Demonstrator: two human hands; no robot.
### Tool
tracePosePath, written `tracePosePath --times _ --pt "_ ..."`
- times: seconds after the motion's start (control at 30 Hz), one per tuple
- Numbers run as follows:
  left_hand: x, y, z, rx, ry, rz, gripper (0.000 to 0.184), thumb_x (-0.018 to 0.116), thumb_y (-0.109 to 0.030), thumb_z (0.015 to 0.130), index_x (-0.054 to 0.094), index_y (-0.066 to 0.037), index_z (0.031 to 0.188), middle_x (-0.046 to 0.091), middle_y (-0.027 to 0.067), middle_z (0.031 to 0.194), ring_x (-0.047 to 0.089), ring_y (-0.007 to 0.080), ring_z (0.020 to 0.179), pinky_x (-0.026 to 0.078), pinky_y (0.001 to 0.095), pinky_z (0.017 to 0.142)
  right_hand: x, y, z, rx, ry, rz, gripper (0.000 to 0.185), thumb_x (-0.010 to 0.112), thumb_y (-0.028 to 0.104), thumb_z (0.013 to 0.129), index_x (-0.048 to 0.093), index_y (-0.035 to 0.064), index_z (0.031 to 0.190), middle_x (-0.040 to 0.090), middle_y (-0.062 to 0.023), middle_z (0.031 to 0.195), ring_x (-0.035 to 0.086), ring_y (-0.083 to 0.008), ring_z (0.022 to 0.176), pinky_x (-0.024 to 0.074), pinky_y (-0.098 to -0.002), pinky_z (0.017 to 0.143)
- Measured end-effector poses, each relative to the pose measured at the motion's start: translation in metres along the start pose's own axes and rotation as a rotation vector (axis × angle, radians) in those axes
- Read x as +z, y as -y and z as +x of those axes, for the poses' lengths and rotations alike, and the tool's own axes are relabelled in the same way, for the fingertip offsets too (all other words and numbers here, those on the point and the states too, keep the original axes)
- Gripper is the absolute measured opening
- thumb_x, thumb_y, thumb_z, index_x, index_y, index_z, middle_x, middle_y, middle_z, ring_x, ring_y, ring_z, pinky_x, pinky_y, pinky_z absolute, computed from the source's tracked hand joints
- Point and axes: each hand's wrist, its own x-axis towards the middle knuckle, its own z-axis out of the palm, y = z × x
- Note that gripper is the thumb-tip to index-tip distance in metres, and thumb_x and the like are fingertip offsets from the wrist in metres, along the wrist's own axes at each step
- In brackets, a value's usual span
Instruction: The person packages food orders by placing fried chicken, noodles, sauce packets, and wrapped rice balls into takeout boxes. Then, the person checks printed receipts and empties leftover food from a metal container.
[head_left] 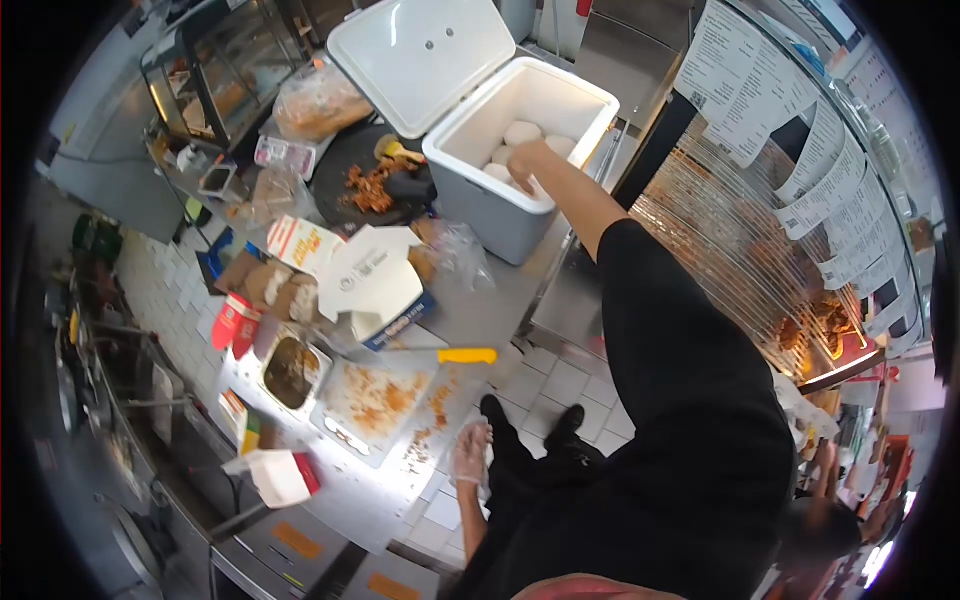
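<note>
My right hand point(528, 166) is bare and reaches inside a grey and white cool box point(478, 205), among round, pale pieces point(522, 133). Its fingers point down and are bent together; what they grip is hidden. The box's white lid point(425, 60) is swung open. My left hand point(470, 452), in a clear plastic glove, hangs beside the steel counter's edge with its fingers loosely apart and nothing visible in it. Nearest to it is a stained tray point(375, 405) with brown crumbs. A knife with a yellow handle point(467, 355) lies above the tray.
On the counter point(490, 310) stand an open white carton point(370, 275), a metal container of sauce point(291, 371) and a red and white box point(280, 478). Chopped meat point(370, 190) lies on a dark round plate. Paper slips point(735, 75) hang over a wire rack point(730, 220) at right.
</note>
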Motion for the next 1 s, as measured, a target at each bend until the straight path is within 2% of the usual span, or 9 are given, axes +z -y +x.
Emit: tracePosePath --times 0.17,0.27,0.33,0.37,0.43,0.53,0.73,0.97,1.0 --pt "-0.024 0.011 0.017 0.037 -0.013 -0.006 0.035 0.056 -0.032 0.100 0.061 0.000 0.114 0.068 0.0080 0.100 0.061 0.0127 0.084 0.049 0.0272 0.077 0.063 -0.029 -0.013 0.182 0.360 -0.073 0.024 0.083 0.022 0.062 0.080 0.0191 0.086 0.075 -0.0085 0.082 0.071 -0.0319 0.078 0.0557 -0.0456 0.066" --pt "-0.028 0.014 0.042 0.070 0.036 0.003 0.032 0.057 -0.030 0.100 0.062 -0.002 0.113 0.068 0.0079 0.101 0.061 0.0131 0.085 0.049 0.0276 0.076 0.050 -0.019 -0.007 0.258 0.246 -0.130 0.038 0.093 0.016 0.039 0.078 0.0134 0.074 0.074 -0.0090 0.085 0.070 -0.0311 0.083 0.0567 -0.0437 0.074" --pt "-0.022 -0.013 0.062 0.098 0.083 -0.042 0.031 0.058 -0.029 0.099 0.062 -0.002 0.114 0.068 0.0074 0.099 0.062 0.0129 0.085 0.049 0.0281 0.076 -0.029 0.012 -0.059 0.226 0.065 -0.057 0.061 0.093 0.020 0.042 0.074 0.0125 0.099 0.069 -0.0114 0.108 0.065 -0.0336 0.100 0.0518 -0.0470 0.084" --pt "-0.017 -0.024 0.064 0.096 0.104 -0.066 0.030 0.059 -0.028 0.099 0.062 -0.003 0.114 0.068 0.0072 0.098 0.062 0.0128 0.085 0.049 0.0284 0.076 -0.033 -0.002 -0.060 0.220 0.039 0.132 0.041 0.086 0.019 0.052 0.073 0.0092 0.089 0.070 -0.0123 0.098 0.064 -0.0279 0.102 0.0514 -0.0429 0.079" --pt "-0.003 -0.069 0.073 0.201 0.224 -0.098 0.033 0.059 -0.025 0.098 0.057 -0.003 0.123 0.066 0.0089 0.107 0.062 0.0150 0.092 0.050 0.0286 0.079 -0.071 0.010 -0.117 0.240 -0.543 0.426 0.053 0.084 0.024 0.056 0.067 0.0073 0.103 0.069 -0.0141 0.097 0.065 -0.0321 0.097 0.0513 -0.0433 0.080" --pt "0.046 -0.135 0.099 0.405 0.285 -0.168 0.060 0.065 -0.031 0.094 0.040 -0.004 0.141 0.056 0.0127 0.126 0.059 0.0221 0.106 0.051 0.0314 0.086 -0.137 0.045 -0.223 0.113 -0.655 0.665 0.065 0.084 0.039 0.064 0.060 0.0053 0.114 0.067 -0.0177 0.105 0.064 -0.0350 0.098 0.0503 -0.0429 0.083" --pt "0.178 -0.264 0.046 0.510 0.692 -0.691 0.083 0.072 -0.039 0.084 0.028 -0.006 0.148 0.052 0.0153 0.127 0.061 0.0293 0.103 0.056 0.0354 0.071 -0.177 0.126 -0.375 -0.316 -0.187 0.668 0.053 0.081 0.040 0.072 0.066 -0.0001 0.102 0.068 -0.0133 0.095 0.066 -0.0269 0.093 0.0508 -0.0372 0.080" --pt "0.248 -0.228 -0.016 0.143 0.704 -0.747 0.063 0.071 -0.038 0.086 0.044 -0.009 0.134 0.059 0.0143 0.115 0.064 0.0299 0.085 0.049 0.0271 0.052 -0.213 -0.015 -0.606 0.249 -1.062 0.587 0.021 0.068 0.025 0.083 0.072 0.0072 0.096 0.071 -0.0073 0.089 0.067 -0.0233 0.086 0.0507 -0.0365 0.080" --pt "0.253 -0.222 -0.016 0.134 0.701 -0.729 0.063 0.072 -0.038 0.086 0.044 -0.009 0.134 0.059 0.0143 0.115 0.064 0.0299 0.085 0.049 0.0273 0.051 -0.224 -0.044 -0.648 0.584 -1.079 0.498 0.020 0.074 0.022 0.082 0.071 0.0079 0.096 0.070 -0.0030 0.093 0.065 -0.0157 0.085 0.0526 -0.0327 0.078"
